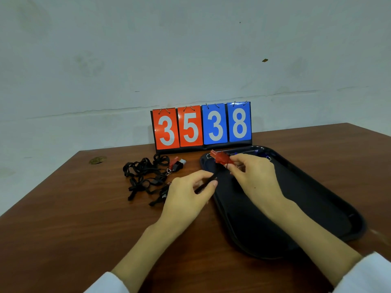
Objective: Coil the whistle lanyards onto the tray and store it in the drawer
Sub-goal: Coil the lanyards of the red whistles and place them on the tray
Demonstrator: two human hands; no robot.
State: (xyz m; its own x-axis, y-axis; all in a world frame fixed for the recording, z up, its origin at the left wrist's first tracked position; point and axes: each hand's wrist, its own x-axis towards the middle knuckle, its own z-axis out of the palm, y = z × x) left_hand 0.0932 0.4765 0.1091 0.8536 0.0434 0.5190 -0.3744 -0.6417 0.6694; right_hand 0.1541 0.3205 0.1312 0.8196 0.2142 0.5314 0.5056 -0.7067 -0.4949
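Head view is showing the right hand (251,174) pinching a red whistle (221,158) over the tray (317,199), mouthpiece pointing up-left. The left hand (188,193) is clamped on its black cord (206,183). Left of both grips, tangled lanyards (146,176) are waiting; coiling seems barely begun.

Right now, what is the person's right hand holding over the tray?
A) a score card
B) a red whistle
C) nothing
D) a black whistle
B: the right hand pinches a red whistle above the far left corner of the black tray, while the left hand grips its black lanyard; the black whistle lies on the table by the tangled lanyards.
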